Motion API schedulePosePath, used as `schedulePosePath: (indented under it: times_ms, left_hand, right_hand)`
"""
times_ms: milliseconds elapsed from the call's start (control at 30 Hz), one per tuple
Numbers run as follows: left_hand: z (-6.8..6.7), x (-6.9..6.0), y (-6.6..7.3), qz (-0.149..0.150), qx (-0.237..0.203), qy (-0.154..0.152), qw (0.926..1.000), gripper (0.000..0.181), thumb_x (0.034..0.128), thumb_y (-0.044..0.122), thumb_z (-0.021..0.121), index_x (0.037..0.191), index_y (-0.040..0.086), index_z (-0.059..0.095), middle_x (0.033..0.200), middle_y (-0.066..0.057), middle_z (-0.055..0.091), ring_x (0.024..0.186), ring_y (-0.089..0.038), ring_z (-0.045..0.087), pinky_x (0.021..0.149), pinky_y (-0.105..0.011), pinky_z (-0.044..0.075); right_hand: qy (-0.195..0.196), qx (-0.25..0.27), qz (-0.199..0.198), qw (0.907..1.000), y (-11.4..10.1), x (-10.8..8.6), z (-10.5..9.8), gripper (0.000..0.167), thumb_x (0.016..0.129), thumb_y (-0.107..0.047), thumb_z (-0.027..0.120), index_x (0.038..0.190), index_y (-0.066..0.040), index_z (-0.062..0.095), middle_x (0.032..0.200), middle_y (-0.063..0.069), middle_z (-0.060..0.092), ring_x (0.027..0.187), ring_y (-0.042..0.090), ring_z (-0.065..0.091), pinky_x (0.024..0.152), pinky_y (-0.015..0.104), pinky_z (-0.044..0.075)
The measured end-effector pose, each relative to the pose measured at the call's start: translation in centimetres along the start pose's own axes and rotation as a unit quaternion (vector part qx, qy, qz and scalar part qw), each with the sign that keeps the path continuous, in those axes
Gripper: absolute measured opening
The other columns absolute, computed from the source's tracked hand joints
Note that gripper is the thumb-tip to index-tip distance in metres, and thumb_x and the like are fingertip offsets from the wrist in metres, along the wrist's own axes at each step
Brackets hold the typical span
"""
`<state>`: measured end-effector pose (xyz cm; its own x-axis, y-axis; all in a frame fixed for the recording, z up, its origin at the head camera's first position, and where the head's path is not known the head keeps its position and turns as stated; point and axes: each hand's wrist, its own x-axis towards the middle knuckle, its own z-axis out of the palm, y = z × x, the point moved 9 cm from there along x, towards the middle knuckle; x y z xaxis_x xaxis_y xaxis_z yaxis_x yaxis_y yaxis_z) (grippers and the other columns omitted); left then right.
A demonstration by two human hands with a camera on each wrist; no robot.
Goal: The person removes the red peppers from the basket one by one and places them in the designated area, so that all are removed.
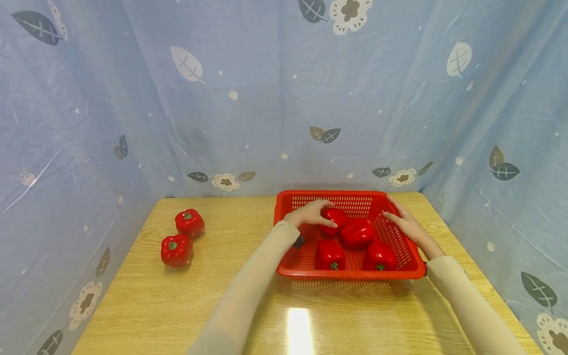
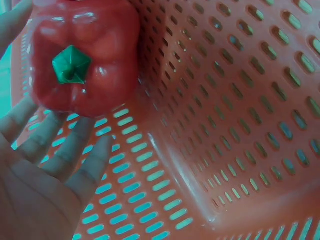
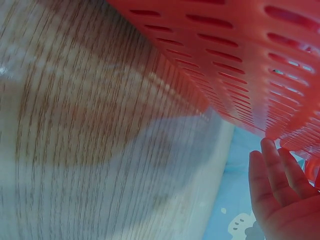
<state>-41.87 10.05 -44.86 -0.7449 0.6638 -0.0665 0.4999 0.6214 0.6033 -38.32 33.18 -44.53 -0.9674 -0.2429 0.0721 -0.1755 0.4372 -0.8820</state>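
Observation:
A red plastic basket (image 1: 350, 274) with slotted walls stands on the table and holds several red bell peppers. My left hand (image 1: 312, 213) reaches inside, its spread fingers around the back-left bell pepper (image 1: 338, 218). In the left wrist view that bell pepper (image 2: 112, 60) turns its green stem towards the wrist, with the fingertips at its lower edge. At the basket's right wall is my right hand (image 1: 410, 227), thumb on the inner side. The right wrist view has its extended fingers (image 3: 272, 172) along the outer side of the basket wall (image 3: 225, 55).
Two more red bell peppers (image 1: 176, 250) stand side by side on the left of the wooden table (image 1: 230, 231). More bell peppers (image 1: 330, 254) lie along the basket's front and middle. A blue patterned curtain (image 1: 266, 98) encloses the back and both sides.

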Motion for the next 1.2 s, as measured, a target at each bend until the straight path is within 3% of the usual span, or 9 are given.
schedulePosePath:
  times_ms: [300, 500, 933, 1200]
  left_hand:
    - [0.3, 0.1, -0.2, -0.009, 0.017, -0.002, 0.9998, 0.071, 0.0785, 0.039, 0.072, 0.136, 0.011, 0.042, 0.135, -0.005, 0.047, 0.122, -0.017, 0.045, 0.103, -0.028, 0.038]
    - [0.3, 0.1, -0.1, -0.004, 0.024, 0.002, 0.9997, 0.069, 0.0787, 0.038, 0.072, 0.135, 0.01, 0.043, 0.134, -0.005, 0.048, 0.122, -0.017, 0.045, 0.104, -0.028, 0.037]
    - [0.0, 0.3, -0.2, -0.002, 0.029, 0.013, 0.9995, 0.067, 0.0772, 0.038, 0.073, 0.132, 0.012, 0.046, 0.132, -0.004, 0.05, 0.119, -0.016, 0.047, 0.103, -0.027, 0.038]
    - [-0.8, -0.2, 0.2, 0.006, 0.037, 0.022, 0.9991, 0.067, 0.0775, 0.039, 0.073, 0.133, 0.011, 0.046, 0.132, -0.004, 0.05, 0.118, -0.017, 0.047, 0.103, -0.028, 0.039]
  right_hand:
    - [0.003, -0.022, 0.006, 0.9997, 0.4, 0.2, -0.1, 0.067, 0.098, -0.02, 0.046, 0.15, -0.009, 0.005, 0.147, 0.029, 0.02, 0.099, 0.012, 0.055, 0.073, 0.017, 0.05]
    - [0.0, -0.02, 0.004, 0.9998, 0.4, 0.2, 0.0, 0.067, 0.098, -0.021, 0.046, 0.15, -0.01, 0.004, 0.148, 0.029, 0.02, 0.097, 0.001, 0.052, 0.074, 0.014, 0.048]
    - [-0.005, 0.003, 0.006, 1.0, -0.4, -0.1, 0.2, 0.068, 0.098, -0.018, 0.045, 0.149, -0.007, 0.003, 0.144, 0.034, 0.022, 0.089, 0.014, 0.06, 0.069, 0.023, 0.054]
    - [0.0, -0.006, 0.0, 1.0, 0.3, 0.2, -0.1, 0.068, 0.098, -0.023, 0.046, 0.15, -0.011, 0.004, 0.145, 0.032, 0.023, 0.09, 0.007, 0.058, 0.071, 0.02, 0.052]
